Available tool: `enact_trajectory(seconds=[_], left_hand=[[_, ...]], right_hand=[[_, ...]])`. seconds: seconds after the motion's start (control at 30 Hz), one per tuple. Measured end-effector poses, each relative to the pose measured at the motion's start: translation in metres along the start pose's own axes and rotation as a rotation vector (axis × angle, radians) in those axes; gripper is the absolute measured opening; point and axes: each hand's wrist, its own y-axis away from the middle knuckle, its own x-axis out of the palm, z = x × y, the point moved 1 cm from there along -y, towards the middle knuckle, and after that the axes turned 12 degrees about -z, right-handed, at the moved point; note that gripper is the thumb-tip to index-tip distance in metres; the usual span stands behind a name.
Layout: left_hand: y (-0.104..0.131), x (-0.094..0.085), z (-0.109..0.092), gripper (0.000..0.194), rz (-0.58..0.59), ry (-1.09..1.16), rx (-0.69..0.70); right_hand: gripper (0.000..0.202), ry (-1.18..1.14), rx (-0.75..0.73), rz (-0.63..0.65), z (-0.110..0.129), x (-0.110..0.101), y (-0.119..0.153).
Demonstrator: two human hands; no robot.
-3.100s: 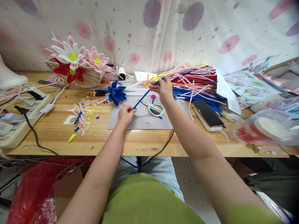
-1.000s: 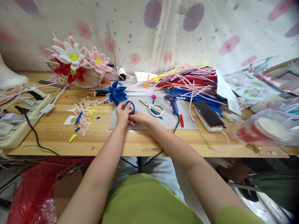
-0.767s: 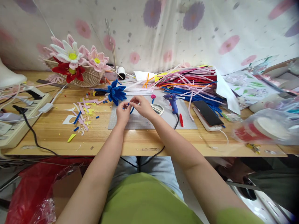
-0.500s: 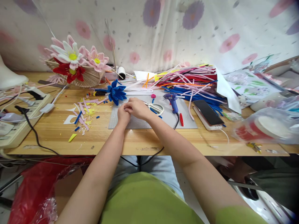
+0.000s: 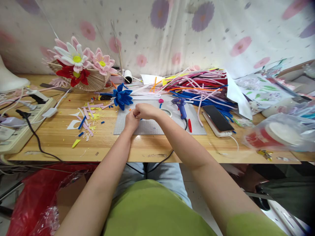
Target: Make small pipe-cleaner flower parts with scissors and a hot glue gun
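Over the left part of a grey cutting mat, my left hand and my right hand meet with their fingers curled together. Both are closed, and whatever they pinch is hidden; only a speck of blue shows beneath them. A blue fuzzy-stem flower lies just beyond my left hand. Scissors rest on the mat, mostly covered by my right hand and wrist. A small pink coil is a little behind them. Farther right on the mat are a blue glue gun and a red marker-like piece.
Fuzzy stems are heaped at the back. A basket of fuzzy flowers stands back left, near a power strip. Pink and yellow scraps litter the left. A phone and a bagged cup are at right.
My right hand has turned and rolled over against my left, now hiding more of the scissors and the blue pieces by them. The other things on the table stay put.
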Motion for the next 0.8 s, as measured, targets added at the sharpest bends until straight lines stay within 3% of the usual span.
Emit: enact_trajectory(seconds=[0.1,0.3,0.47,0.8], left_hand=[[-0.001,-0.002,-0.003,0.008,0.003,-0.043,-0.018],[-0.003,-0.003,-0.001,0.003,0.0,0.034,-0.01],[-0.001,-0.001,0.001,0.002,-0.017,0.1,0.021],[-0.001,0.003,0.003,0.007,0.031,0.089,-0.035]], right_hand=[[0.016,-0.007,0.0,0.012,-0.003,0.004,0.001],[0.016,-0.279,-0.071,-0.251,-0.019,0.03,0.004],[0.015,-0.446,-0.008,-0.364,-0.023,0.042,0.007],[0.016,-0.474,-0.064,-0.389,-0.025,0.048,0.014]])
